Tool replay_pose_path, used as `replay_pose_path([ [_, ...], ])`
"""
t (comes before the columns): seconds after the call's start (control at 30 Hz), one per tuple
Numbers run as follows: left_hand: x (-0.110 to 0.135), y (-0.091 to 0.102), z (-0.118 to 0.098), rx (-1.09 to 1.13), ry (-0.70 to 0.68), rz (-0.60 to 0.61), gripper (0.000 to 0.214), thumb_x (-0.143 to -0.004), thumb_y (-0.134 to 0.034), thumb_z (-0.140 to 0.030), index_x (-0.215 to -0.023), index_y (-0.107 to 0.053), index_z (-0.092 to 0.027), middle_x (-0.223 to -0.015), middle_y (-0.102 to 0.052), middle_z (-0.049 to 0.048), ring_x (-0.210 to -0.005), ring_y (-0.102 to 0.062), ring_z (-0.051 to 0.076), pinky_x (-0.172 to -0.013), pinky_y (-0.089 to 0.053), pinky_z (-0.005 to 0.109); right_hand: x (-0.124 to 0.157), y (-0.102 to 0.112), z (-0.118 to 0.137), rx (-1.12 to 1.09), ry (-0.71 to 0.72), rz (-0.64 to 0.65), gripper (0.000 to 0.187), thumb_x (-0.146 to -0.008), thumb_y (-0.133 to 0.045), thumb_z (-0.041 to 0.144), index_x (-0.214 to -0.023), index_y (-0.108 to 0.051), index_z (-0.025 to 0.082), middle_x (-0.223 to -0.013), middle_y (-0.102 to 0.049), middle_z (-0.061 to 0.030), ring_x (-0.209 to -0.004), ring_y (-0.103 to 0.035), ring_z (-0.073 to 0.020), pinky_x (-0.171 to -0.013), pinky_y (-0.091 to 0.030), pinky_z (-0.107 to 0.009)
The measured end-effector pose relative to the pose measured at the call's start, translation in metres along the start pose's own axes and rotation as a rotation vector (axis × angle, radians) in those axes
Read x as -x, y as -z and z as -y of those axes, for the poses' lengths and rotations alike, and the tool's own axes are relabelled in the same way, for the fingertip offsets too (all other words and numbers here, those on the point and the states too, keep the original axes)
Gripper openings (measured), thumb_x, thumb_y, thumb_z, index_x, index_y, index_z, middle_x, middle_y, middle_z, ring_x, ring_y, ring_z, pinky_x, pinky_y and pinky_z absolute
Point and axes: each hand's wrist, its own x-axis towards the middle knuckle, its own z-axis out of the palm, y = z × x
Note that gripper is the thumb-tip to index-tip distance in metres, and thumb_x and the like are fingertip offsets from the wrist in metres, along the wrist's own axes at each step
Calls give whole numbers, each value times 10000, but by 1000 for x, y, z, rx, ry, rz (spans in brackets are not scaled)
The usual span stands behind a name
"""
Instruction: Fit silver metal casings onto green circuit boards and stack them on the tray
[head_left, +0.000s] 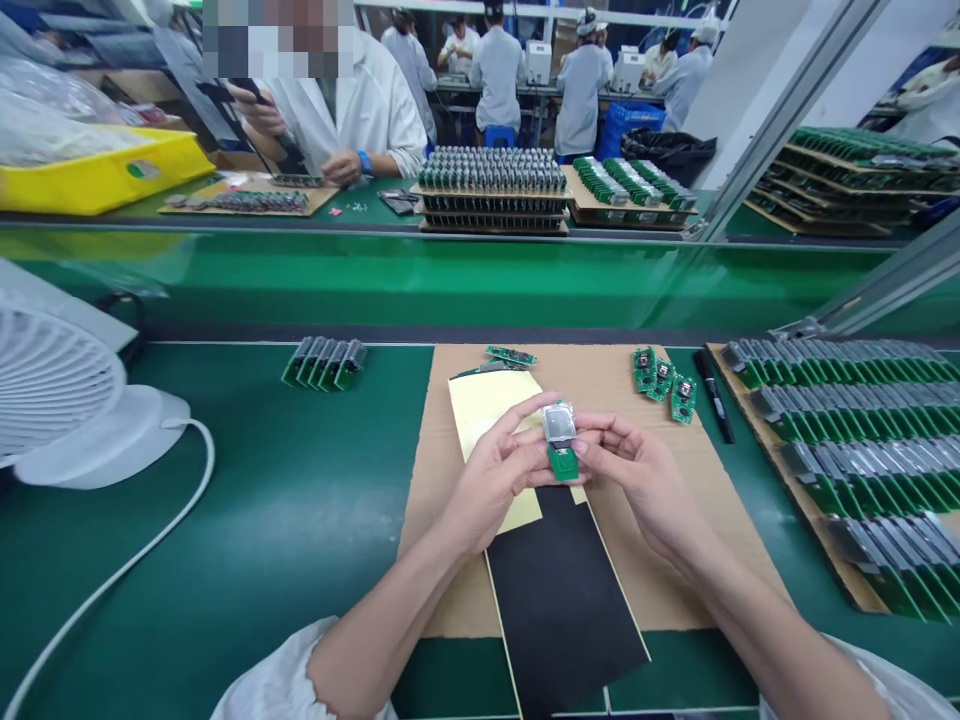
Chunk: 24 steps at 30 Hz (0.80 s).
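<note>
Between my two hands is a small green circuit board with a square grey display (561,440), held over the work mat. My left hand (504,462) pinches its left side with thumb and fingers. From the right, my right hand (626,455) grips the same board, thumb near its lower edge. Beneath them lies a sheet with a black face (566,590) and a pale yellow backing (491,405), on a piece of brown cardboard (457,590). A few small boards (511,356) sit partly behind the sheet's far end.
Loose green boards (663,378) and a black marker (718,395) lie at right, beside a cardboard tray of upright boards (847,450). More boards (324,362) stand at left, near a white fan (60,380). Across a green divider (450,280), a co-worker (360,110) sits behind stacked trays (491,190).
</note>
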Motion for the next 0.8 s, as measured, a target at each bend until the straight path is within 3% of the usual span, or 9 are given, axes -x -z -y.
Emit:
replay_pose_path([
  [0.07, 0, 0, 0, -229, -47, -94, 471, -887, -545, -367, -1302, -475, -155, -990, -740, 116, -839, -717, 237, -742, -572, 380, 1, -1, -3, 7, 23, 6, 326, -712, -782, 413, -953, -722, 201, -837, -737, -34, -785, -652, -166, -709, -541, -276],
  [0.17, 0, 10, -6, -610, -129, -329, 415, -912, -482, -412, -1251, -486, -174, -906, -755, 85, -727, -710, 211, -718, -555, 360, 1, -1, -9, 34, 68, -62, 384, -708, -767, 489, -954, -717, 199, -844, -742, -40, -835, -660, -179, -823, -519, -298],
  [0.27, 0, 39, -22, -899, -194, -603, 369, -896, -527, -390, -1221, -497, -217, -909, -750, 63, -862, -692, 252, -812, -506, 397, -2, 2, -15, 58, 87, -157, 448, -686, -756, 541, -972, -699, 200, -758, -719, -23, -764, -640, -175, -798, -511, -296],
  [0.4, -4, 89, -45, -1314, -203, -891, 157, -874, -585, -292, -968, -636, -177, -998, -706, 122, -1124, -573, 322, -964, -408, 513, -5, 4, -18, 73, 71, -168, 496, -661, -737, 567, -980, -687, 190, -714, -701, -22, -711, -610, -178, -737, -507, -290],
  [0.5, -11, 119, -55, -1547, -204, -1005, 186, -878, -611, -289, -1004, -654, -160, -1239, -613, 108, -1253, -477, 299, -1047, -345, 556, -6, 3, -19, 94, 59, -148, 496, -649, -713, 569, -955, -693, 179, -702, -693, -32, -688, -599, -187, -700, -507, -296],
  [0.6, -19, 137, -60, -1702, -199, -1083, 271, -891, -604, -310, -1126, -630, -179, -1431, -474, 101, -1333, -397, 305, -1085, -313, 572, -7, 2, -21, 106, 61, -134, 483, -643, -696, 560, -937, -698, 176, -693, -687, -34, -676, -597, -192, -682, -507, -297],
  [0.8, -25, 156, -70, -1790, -17, -1178, 475, -876, -622, -356, -1315, -520, -204, -1515, -361, 118, -1360, -354, 355, -1074, -317, 618, -12, 2, -27, 87, 65, -139, 483, -606, -710, 555, -903, -709, 174, -668, -674, -31, -640, -581, -188, -640, -511, -283],
])
